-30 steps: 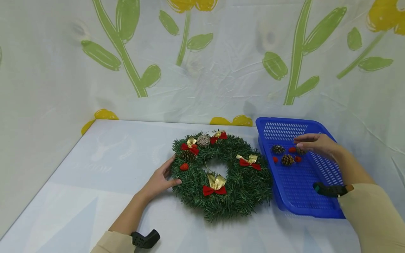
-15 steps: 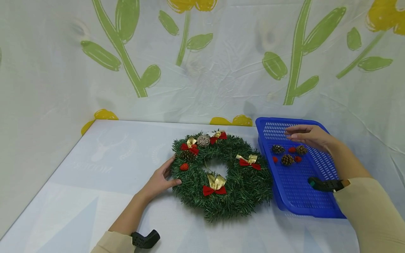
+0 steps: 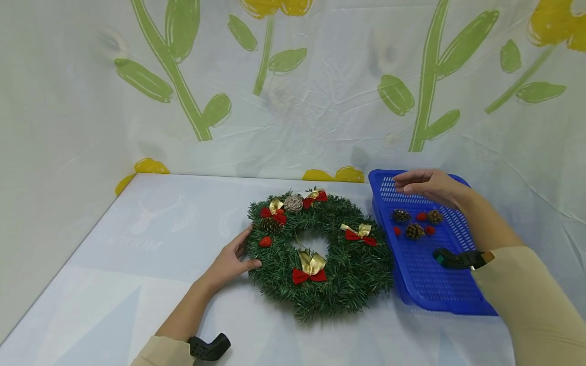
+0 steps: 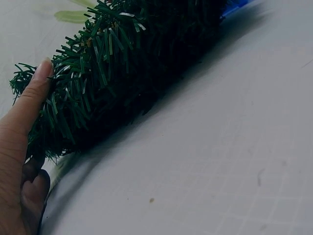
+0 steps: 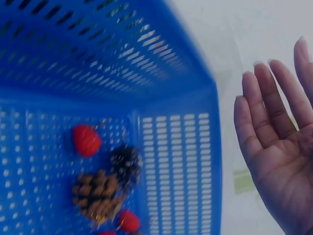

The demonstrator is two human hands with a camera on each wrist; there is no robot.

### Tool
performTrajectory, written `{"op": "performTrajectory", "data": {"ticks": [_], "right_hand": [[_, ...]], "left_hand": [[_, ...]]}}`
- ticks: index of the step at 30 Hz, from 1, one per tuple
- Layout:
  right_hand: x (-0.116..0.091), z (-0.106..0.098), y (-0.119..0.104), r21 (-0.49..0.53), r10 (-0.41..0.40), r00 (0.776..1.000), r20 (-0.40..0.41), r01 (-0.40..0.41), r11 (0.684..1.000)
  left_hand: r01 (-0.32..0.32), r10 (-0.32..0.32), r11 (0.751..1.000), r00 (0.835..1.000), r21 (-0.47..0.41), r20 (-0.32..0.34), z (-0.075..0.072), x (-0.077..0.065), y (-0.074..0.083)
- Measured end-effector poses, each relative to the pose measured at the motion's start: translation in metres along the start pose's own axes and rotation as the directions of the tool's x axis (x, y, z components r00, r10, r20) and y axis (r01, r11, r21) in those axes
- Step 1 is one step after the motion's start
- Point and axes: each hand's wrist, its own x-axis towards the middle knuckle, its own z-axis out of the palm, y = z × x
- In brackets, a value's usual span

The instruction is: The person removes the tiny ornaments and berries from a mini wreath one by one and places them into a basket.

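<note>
A green Christmas wreath (image 3: pixel 348 274) lies on the table, bearing several red-and-gold bows (image 3: pixel 310 269), two pine cones (image 3: pixel 293 203) and a red strawberry-like ornament (image 3: pixel 265 241). At its left edge my left hand (image 3: pixel 231 262) holds it. In the left wrist view the thumb (image 4: pixel 36 90) lies along the foliage, with other fingers curled below. My right hand (image 3: pixel 430 185) hovers over the back of the blue basket (image 3: pixel 439 300). Its palm (image 5: pixel 283 161) shows bare in the right wrist view, fingers extended and nothing held.
Inside the basket lie several pine cones (image 5: pixel 98 196) and red ornaments (image 5: pixel 86 140). The basket stands right beside the wreath. A white table (image 3: pixel 151 264) spreads to the left, and a flower-patterned cloth (image 3: pixel 329 117) hangs behind.
My right hand has risen from the basket's contents and moved left toward its back rim, uncovering a pine cone. The left hand and the wreath have stayed put.
</note>
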Motion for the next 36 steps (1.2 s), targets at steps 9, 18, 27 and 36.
{"op": "performTrajectory", "data": {"ticks": [9, 18, 27, 36], "right_hand": [[0.020, 0.011, -0.012, -0.009, -0.023, 0.999, 0.022, 0.023, 1.000], [0.041, 0.023, -0.018, 0.020, -0.068, 0.994, 0.091, 0.066, 0.998], [0.066, 0.042, -0.023, -0.004, -0.099, 0.989, 0.112, 0.100, 0.995], [0.088, 0.062, -0.035, -0.050, -0.101, 0.986, 0.133, 0.109, 0.993]], "left_hand": [[0.008, -0.008, 1.000, 1.000, 0.008, -0.005, 0.000, -0.001, 0.000], [0.002, -0.002, 1.000, 1.000, 0.004, -0.001, 0.001, 0.000, 0.000], [0.013, -0.013, 1.000, 1.000, 0.001, -0.005, 0.000, 0.000, -0.001], [0.003, -0.003, 1.000, 1.000, 0.000, 0.002, -0.001, 0.001, -0.002]]}}
